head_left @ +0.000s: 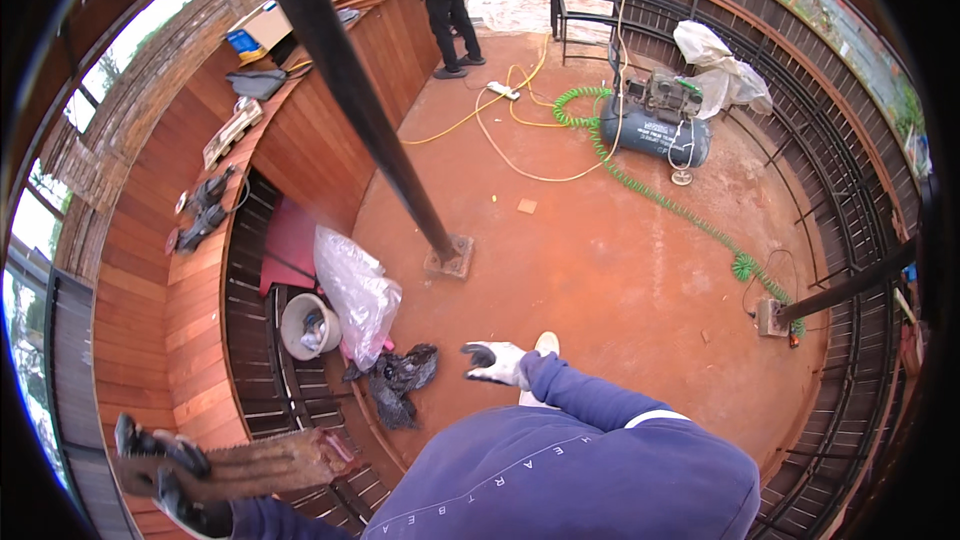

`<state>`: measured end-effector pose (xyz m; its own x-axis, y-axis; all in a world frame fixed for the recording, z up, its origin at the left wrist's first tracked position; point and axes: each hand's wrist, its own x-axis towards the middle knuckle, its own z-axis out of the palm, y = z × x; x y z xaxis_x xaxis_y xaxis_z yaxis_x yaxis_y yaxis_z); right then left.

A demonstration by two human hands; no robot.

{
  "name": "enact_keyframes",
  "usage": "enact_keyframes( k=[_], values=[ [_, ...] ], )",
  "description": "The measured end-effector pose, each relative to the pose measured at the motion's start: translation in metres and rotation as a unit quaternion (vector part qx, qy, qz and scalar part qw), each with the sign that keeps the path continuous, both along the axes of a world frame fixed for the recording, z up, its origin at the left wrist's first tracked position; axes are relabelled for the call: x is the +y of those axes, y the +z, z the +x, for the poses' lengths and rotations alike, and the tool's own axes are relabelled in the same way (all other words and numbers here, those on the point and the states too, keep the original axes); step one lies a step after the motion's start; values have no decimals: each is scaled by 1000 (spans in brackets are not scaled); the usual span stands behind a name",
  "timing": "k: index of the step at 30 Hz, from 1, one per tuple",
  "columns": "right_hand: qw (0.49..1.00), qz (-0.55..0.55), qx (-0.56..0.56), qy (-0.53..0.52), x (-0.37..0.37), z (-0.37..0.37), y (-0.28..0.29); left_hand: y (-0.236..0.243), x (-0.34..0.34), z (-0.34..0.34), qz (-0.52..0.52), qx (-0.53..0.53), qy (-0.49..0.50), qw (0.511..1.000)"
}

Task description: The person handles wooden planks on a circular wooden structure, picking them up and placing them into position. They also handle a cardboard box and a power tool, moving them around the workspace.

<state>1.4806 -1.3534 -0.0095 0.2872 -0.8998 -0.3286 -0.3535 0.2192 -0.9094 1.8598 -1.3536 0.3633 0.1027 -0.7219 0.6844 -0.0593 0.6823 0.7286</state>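
In my left hand (184, 454), which wears a dark-palmed glove, I grip a short, rough wooden board (265, 466). Its far end is reddish and uneven, and it lies across the view at the lower left, over the end of the wooden counter (200, 340). My right hand (497, 361), in a white and dark glove, hangs in front of me over the reddish floor with its fingers apart and nothing in them. Nearest to it on the floor is a crumpled black plastic bag (398, 380). My torso hides the floor below.
A white bucket (297, 328) and clear plastic sheeting (352, 285) stand beside the counter. A black post (390, 155) rises ahead. Power tools (207, 208) rest on the counter. An air compressor (655, 130) with a green coiled hose (660, 198) is at the right; a person (445, 0) works far off.
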Motion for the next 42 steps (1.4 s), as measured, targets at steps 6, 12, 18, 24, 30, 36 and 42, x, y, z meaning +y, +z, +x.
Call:
enact_keyframes(
  k=[6, 12, 18, 24, 30, 36, 42],
  values=[
    [972, -190, 124, 65, -72, -116, 94, -56, -157, -267, 16, 75, -103, 992],
    [914, -292, 243, -142, -146, -222, 96, -87, -261, -445, 76, 127, -138, 979],
    [915, -227, 244, -226, -257, -339, 59, -145, -410, -554, 172, 94, -198, 960],
    [902, -224, 227, -290, -387, -468, 55, -187, -618, -658, 239, 92, -395, 882],
    [846, -167, 247, -441, -479, -585, 59, -179, -765, -753, 294, -50, -322, 898],
    [784, -54, 201, -584, -586, -706, 15, -210, -896, -866, 410, -83, -411, 810],
    [780, -34, 243, -576, -764, -884, -11, -316, -1092, -1008, 430, -326, -281, 794]
  ],
)
